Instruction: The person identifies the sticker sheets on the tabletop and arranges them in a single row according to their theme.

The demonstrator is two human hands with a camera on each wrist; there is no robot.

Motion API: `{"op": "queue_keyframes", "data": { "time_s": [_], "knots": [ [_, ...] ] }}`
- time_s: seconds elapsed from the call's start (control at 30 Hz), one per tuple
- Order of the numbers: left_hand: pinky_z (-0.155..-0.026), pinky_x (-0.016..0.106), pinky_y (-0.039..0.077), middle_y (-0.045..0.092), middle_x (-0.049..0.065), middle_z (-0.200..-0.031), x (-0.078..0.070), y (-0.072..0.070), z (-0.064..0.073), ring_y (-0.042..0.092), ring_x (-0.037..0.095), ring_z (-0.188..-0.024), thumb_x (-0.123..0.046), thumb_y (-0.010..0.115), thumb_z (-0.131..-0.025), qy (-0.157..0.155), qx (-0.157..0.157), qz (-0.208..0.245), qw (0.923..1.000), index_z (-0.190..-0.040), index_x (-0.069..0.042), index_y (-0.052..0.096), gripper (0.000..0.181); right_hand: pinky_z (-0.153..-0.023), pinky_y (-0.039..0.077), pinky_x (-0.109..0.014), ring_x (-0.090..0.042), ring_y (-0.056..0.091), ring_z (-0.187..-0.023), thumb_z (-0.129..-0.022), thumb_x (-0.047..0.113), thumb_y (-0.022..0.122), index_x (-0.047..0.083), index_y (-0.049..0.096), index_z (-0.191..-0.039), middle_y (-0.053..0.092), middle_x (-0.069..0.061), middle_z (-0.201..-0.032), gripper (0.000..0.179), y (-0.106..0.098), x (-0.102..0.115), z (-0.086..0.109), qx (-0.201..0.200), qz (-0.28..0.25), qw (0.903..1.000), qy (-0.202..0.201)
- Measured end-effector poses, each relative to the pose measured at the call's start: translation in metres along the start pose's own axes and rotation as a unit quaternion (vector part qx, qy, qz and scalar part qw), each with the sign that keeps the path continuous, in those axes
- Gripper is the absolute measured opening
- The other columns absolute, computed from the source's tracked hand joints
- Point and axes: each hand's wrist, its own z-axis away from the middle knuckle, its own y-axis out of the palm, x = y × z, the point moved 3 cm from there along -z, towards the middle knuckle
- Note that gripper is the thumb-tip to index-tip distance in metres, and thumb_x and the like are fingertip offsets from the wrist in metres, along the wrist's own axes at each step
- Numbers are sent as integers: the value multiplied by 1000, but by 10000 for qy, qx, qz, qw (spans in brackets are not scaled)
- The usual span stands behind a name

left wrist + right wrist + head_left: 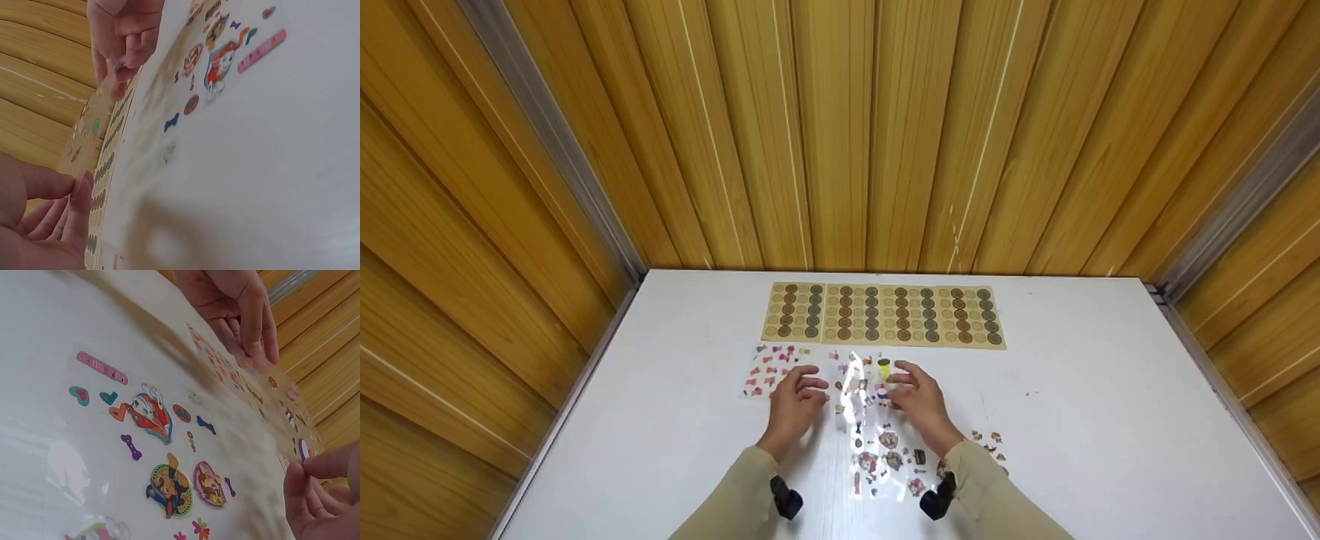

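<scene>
Between both hands a clear sticker sheet [853,386] with small colourful pictures is held up, light glaring off its middle. My left hand [796,405] pinches one edge with thumb and fingers, and in the left wrist view this left hand [48,208] shows at the lower left. The opposite edge is pinched by my right hand [921,405]; the right wrist view has the right hand [326,489] at the lower right. Below the held sheet, another clear sheet with cartoon dog stickers [152,413] lies flat on the white table [660,420], nearer my body.
Tan sheets of round coin-like stickers [885,315] lie in a row towards the back. A sheet with pink and red stickers [765,369] lies beyond my left hand. More small stickers [990,442] show beside my right forearm. Wood-patterned walls [840,135] enclose the table.
</scene>
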Motion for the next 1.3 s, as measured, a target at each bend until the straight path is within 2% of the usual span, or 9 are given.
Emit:
{"op": "queue_keyframes", "data": {
  "time_s": [0.13, 0.27, 0.37, 0.53, 0.67, 0.83, 1.0, 1.1, 1.3],
  "knots": [
    [-83, 31, 57, 63, 19, -121, 2, -2, -2, 66, 26, -105, 0, 62, -86, -5, -148, -257, 9996, -123, 0, 57, 37, -72, 58, -27, -13, 64, -83, -82, -8, 60, -3, 56, -129, 64, -20, -114, 47, 7, -2, -13, -231, 351, 9990, -166],
    [-92, 40, 55, 60, 22, -127, 2, -2, 1, 60, 34, -118, -3, 61, -89, 116, 24, -393, 9992, -124, -1, 58, 36, -69, 56, -25, -14, 64, -85, -82, -9, 60, -4, 58, -127, 66, -19, -111, 45, 13, -3, -20, -382, 612, 9969, -323],
    [-98, 43, 52, 59, 20, -130, 2, 0, 2, 57, 35, -122, -5, 61, -89, 124, 161, -408, 9990, -125, -2, 58, 35, -67, 55, -23, -16, 65, -86, -81, -11, 59, -4, 58, -126, 66, -20, -111, 45, 17, -5, -24, -441, 591, 9963, -449],
    [-102, 44, 49, 59, 17, -132, 4, 0, -1, 54, 35, -126, -4, 62, -89, 60, 60, -382, 9992, -123, -2, 59, 35, -65, 56, -23, -23, 68, -86, -79, -15, 58, -5, 59, -123, 66, -22, -110, 45, 23, -5, -28, -536, 526, 9951, -640],
    [-105, 46, 46, 59, 16, -131, 5, -2, -4, 54, 36, -127, -6, 62, -89, -44, -85, -440, 9990, -122, -3, 60, 33, -63, 57, -25, -26, 69, -86, -78, -16, 59, -5, 60, -120, 66, -24, -109, 44, 27, -5, -31, -623, 503, 9941, -738],
    [-104, 47, 46, 60, 14, -129, 4, -4, -5, 53, 36, -126, -9, 61, -89, -167, -149, -389, 9990, -122, -5, 61, 33, -64, 57, -24, -21, 69, -81, -77, -16, 59, -8, 61, -117, 67, -23, -105, 41, 30, -5, -33, -614, 393, 9937, -851],
    [-100, 45, 50, 62, 16, -124, 4, -9, -6, 57, 36, -120, -8, 63, -88, -86, -225, -431, 9988, -119, -3, 62, 32, -66, 59, -26, -21, 68, -83, -78, -16, 60, -9, 60, -117, 66, -22, -103, 39, 34, -6, -34, -504, 384, 9944, -851],
    [-96, 44, 52, 63, 18, -121, 6, -11, -7, 59, 36, -116, -7, 64, -87, -9, -246, -446, 9987, -118, -1, 63, 31, -72, 59, -28, -25, 68, -89, -79, -15, 60, -7, 60, -119, 65, -21, -105, 41, 35, -8, -36, -478, 602, 9946, -702],
    [-97, 40, 53, 63, 17, -121, 8, -9, -9, 60, 34, -115, -6, 66, -87, 1, -121, -494, 9987, -117, -1, 62, 30, -81, 57, -34, -25, 64, -92, -78, -14, 61, -5, 61, -118, 65, -20, -105, 41, 34, -8, -36, -492, 1331, 9867, -787]
  ]
}}
